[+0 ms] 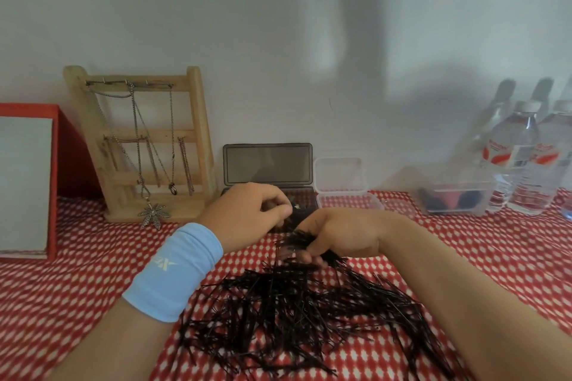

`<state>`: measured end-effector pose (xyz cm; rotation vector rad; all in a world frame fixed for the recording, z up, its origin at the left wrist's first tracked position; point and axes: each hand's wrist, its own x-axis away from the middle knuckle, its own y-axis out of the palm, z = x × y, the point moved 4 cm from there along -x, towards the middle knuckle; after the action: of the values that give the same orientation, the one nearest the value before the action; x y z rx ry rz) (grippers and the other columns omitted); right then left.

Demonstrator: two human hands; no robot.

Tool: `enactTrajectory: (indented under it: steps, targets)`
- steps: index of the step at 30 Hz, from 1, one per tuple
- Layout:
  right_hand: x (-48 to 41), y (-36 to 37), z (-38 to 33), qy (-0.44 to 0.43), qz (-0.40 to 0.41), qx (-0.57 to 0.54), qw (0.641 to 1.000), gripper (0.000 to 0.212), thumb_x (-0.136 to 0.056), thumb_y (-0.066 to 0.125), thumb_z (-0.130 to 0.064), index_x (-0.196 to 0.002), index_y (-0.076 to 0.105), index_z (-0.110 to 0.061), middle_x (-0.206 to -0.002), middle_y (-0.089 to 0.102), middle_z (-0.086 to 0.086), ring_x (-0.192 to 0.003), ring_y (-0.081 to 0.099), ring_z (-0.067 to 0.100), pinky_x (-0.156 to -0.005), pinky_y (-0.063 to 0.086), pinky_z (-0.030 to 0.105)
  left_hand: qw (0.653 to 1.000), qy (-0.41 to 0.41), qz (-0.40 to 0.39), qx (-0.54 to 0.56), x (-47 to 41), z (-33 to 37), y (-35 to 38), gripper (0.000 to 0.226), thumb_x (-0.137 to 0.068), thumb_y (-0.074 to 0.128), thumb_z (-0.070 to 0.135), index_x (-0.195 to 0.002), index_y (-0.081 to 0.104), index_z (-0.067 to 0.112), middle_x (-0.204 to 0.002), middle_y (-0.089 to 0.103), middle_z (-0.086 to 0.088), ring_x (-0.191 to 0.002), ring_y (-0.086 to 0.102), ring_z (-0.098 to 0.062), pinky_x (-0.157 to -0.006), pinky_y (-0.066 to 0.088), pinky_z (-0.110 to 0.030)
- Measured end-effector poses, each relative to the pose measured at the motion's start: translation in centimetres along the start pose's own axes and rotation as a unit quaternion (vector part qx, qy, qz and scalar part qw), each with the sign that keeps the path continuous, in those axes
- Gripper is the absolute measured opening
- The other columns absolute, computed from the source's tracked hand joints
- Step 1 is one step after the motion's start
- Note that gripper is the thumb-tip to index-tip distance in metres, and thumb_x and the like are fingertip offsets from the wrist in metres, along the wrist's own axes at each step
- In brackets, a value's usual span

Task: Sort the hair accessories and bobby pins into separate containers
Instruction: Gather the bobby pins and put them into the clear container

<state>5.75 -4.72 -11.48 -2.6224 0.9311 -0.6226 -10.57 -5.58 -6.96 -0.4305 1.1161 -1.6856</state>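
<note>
Black pins (294, 245) fill our curled right hand (340, 235); our left hand (247, 210) curls over the box (267, 164) (we cannot tell whether it holds anything).

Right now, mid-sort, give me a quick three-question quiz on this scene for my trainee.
1. True or false: the right hand grips a bunch of pins.
2. Which container is the left hand at? A) dark case B) clear box C) red box
3. Fill in: the necklaces hang on a wooden ____.

Key: 1 true; 2 A; 3 stand.
</note>
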Motion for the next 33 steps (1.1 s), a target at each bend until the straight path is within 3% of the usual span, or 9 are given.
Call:
enactTrajectory:
  steps: [2,7,9,13,16,20,24,29,33]
  targets:
    - [0.0,-0.2,0.4,0.004,0.015,-0.107,0.994,0.025,-0.094,0.046,0.011,-0.108,0.066,0.008,-0.081,0.062,0.004,-0.070,0.053,0.013,-0.071,0.046,0.029,1.000,-0.004,0.006,0.011,0.1,-0.3,-0.2,0.013,-0.089,0.064,0.045,-0.097,0.071,0.038,-0.084,0.068,0.022,-0.076,0.058,0.013,-0.068,0.041,-0.015]
    - [0.2,-0.4,-0.4,-0.081,0.023,-0.333,0.939,0.017,-0.095,0.037,0.001,-0.100,0.051,-0.008,-0.080,0.051,0.006,-0.069,0.045,0.016,-0.070,0.041,0.032,0.988,0.017,0.075,0.137,0.1,0.0,-0.2,0.039,-0.085,0.072,0.032,-0.123,0.063,0.038,-0.102,0.070,0.020,-0.095,0.063,0.010,-0.084,0.046,-0.009]
    - [0.1,-0.2,-0.7,-0.095,0.012,-0.343,0.934,0.015,-0.093,0.039,-0.001,-0.100,0.049,-0.010,-0.078,0.045,0.005,-0.068,0.042,0.017,-0.070,0.041,0.032,0.984,0.033,0.093,0.150,0.1,0.3,0.2,0.042,-0.089,0.069,0.026,-0.128,0.062,0.037,-0.102,0.072,0.019,-0.101,0.060,0.014,-0.085,0.042,-0.003]
    - [0.1,0.7,-1.0,-0.099,-0.017,-0.310,0.945,0.016,-0.092,0.040,-0.002,-0.097,0.053,-0.011,-0.076,0.042,0.005,-0.067,0.040,0.017,-0.068,0.039,0.032,0.966,0.032,0.120,0.227,0.2,0.2,0.5,0.027,-0.093,0.065,0.015,-0.116,0.072,0.027,-0.083,0.077,0.010,-0.085,0.071,-0.003,-0.092,0.049,-0.020]
    - [-0.1,0.9,-0.9,-0.109,-0.015,-0.310,0.944,0.017,-0.094,0.040,-0.002,-0.097,0.054,-0.011,-0.077,0.042,0.005,-0.068,0.042,0.017,-0.069,0.040,0.033,0.964,0.035,0.094,0.245,0.3,0.2,0.4,0.023,-0.093,0.064,0.012,-0.111,0.074,0.023,-0.076,0.076,0.006,-0.080,0.072,-0.005,-0.087,0.050,-0.018]
    - [-0.3,0.6,-0.6,-0.096,0.022,-0.322,0.942,0.014,-0.091,0.042,-0.003,-0.091,0.051,-0.014,-0.074,0.041,0.004,-0.066,0.040,0.017,-0.065,0.037,0.030,0.980,0.047,0.036,0.192,0.2,0.1,0.8,0.030,-0.100,0.052,0.016,-0.122,0.067,0.030,-0.094,0.075,0.014,-0.102,0.065,0.005,-0.104,0.044,-0.024]
    - [-0.3,0.4,-0.6,-0.075,0.046,-0.312,0.946,0.016,-0.090,0.038,-0.005,-0.083,0.047,-0.017,-0.072,0.036,0.001,-0.063,0.033,0.016,-0.061,0.032,0.029,0.968,0.053,0.006,0.247,0.1,0.6,1.8,0.042,-0.105,0.042,0.020,-0.146,0.043,0.030,-0.141,0.053,0.017,-0.128,0.045,0.011,-0.114,0.034,-0.023]
    - [-0.1,0.6,-0.8,-0.075,0.050,-0.311,0.946,0.014,-0.091,0.036,-0.007,-0.084,0.046,-0.014,-0.072,0.033,0.002,-0.063,0.032,0.016,-0.062,0.035,0.030,0.986,0.066,-0.002,0.155,-0.4,0.0,2.6,0.039,-0.105,0.041,0.028,-0.143,0.049,0.035,-0.139,0.054,0.021,-0.129,0.044,0.011,-0.117,0.030,-0.027]
    - [0.0,0.3,-1.3,-0.113,0.049,-0.324,0.938,0.019,-0.093,0.035,0.001,-0.086,0.044,-0.015,-0.074,0.036,0.003,-0.065,0.035,0.017,-0.064,0.037,0.031,0.940,0.039,0.022,0.338,-0.3,0.0,2.8,0.043,-0.101,0.039,0.040,-0.144,0.042,0.037,-0.145,0.050,0.016,-0.133,0.045,0.001,-0.115,0.034,-0.032]
